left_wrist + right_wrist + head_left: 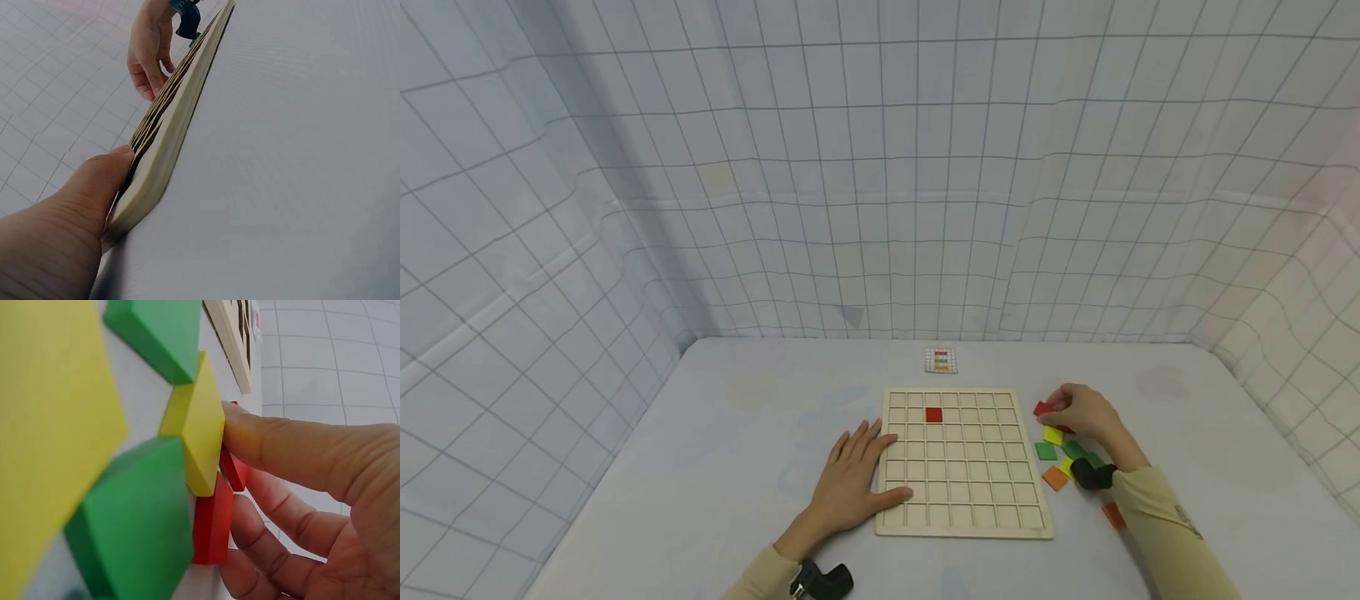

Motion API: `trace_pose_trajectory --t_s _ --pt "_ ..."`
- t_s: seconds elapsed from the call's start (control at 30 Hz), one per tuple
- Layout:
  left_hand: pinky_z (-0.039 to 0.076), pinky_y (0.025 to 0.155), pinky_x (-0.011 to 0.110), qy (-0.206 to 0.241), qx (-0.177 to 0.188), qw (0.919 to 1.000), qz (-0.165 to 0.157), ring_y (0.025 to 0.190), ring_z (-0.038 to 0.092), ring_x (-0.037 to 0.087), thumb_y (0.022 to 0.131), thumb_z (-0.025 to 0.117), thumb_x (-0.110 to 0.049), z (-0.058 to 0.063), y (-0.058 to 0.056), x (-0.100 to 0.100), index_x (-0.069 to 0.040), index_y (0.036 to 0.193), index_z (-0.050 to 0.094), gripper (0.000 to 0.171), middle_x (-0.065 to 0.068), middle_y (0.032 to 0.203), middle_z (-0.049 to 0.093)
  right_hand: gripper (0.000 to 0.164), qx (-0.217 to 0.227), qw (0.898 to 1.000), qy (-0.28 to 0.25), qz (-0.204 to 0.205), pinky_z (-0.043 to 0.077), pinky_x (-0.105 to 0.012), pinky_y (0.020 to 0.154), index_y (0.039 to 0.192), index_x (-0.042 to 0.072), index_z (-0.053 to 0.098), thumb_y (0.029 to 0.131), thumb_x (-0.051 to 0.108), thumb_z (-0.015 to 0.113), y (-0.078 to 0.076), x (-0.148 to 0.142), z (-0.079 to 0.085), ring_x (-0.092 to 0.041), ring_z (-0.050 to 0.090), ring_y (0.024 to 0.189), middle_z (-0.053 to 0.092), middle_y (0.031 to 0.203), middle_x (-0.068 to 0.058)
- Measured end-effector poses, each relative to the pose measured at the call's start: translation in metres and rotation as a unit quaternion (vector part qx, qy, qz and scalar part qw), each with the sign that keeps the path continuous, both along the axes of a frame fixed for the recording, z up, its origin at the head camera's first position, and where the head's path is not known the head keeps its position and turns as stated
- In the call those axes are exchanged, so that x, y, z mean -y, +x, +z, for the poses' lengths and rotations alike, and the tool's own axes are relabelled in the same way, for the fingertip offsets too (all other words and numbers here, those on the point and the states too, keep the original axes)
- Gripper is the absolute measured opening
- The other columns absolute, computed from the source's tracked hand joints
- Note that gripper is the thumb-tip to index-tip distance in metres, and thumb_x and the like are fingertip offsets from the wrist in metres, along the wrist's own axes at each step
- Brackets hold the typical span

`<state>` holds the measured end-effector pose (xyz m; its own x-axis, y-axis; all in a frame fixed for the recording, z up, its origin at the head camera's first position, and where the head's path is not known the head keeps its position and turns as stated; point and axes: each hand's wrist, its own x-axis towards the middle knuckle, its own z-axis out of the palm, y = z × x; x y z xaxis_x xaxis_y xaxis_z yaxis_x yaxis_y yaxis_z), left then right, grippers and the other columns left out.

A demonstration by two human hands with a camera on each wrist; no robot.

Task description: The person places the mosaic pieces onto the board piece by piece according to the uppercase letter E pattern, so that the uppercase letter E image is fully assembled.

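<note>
A pale wooden grid board (962, 532) lies on the white table, with one red square tile (933, 414) in a cell of its second row. My left hand (850, 487) is spread at the board's left edge, its thumb resting over the lower left corner and its fingers straight. Right of the board, my right hand (1081, 412) pinches a red tile (235, 467) between thumb and fingertips. Another red tile (212, 522) lies just under those fingers, beside a yellow tile (203, 434) that partly overlaps the thumb tip in the right wrist view.
Loose tiles lie right of the board: a green tile (1046, 451), an orange tile (1055, 477), and several more near the right wrist. A small card with a coloured grid pattern (941, 361) lies behind the board. A white checked curtain (880, 208) surrounds the table.
</note>
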<state>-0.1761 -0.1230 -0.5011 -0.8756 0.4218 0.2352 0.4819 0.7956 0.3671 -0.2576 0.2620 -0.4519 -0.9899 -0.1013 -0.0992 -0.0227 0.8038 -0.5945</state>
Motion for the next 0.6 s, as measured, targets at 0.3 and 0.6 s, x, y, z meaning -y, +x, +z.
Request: trace_pose_trajectory --t_s 0.3,0.6 --pt "0.008 0.112 0.048 0.003 0.003 1.0000 0.001 0.141 0.016 0.028 0.083 0.052 -0.070 0.0019 0.0004 0.0005 -0.017 0.144 0.039 0.082 0.010 0.152 0.028 0.033 -0.012 1.000 -0.023 0.003 0.044 -0.031 0.057 0.092 0.000 0.057 0.078 0.021 0.078 0.0060 0.0051 0.0048 -0.020 0.052 0.067 0.059 0.084 -0.007" --pt "0.008 0.112 0.049 0.005 0.015 0.9999 0.001 0.141 0.016 0.028 0.083 0.051 -0.071 0.0035 0.0015 -0.0007 -0.019 0.143 0.039 0.081 0.010 0.152 0.027 0.022 -0.041 0.999 -0.035 0.000 0.046 -0.031 0.053 0.091 0.001 0.058 0.082 0.013 0.073 0.0098 0.0099 0.0030 -0.018 0.054 0.061 0.059 0.077 -0.005"
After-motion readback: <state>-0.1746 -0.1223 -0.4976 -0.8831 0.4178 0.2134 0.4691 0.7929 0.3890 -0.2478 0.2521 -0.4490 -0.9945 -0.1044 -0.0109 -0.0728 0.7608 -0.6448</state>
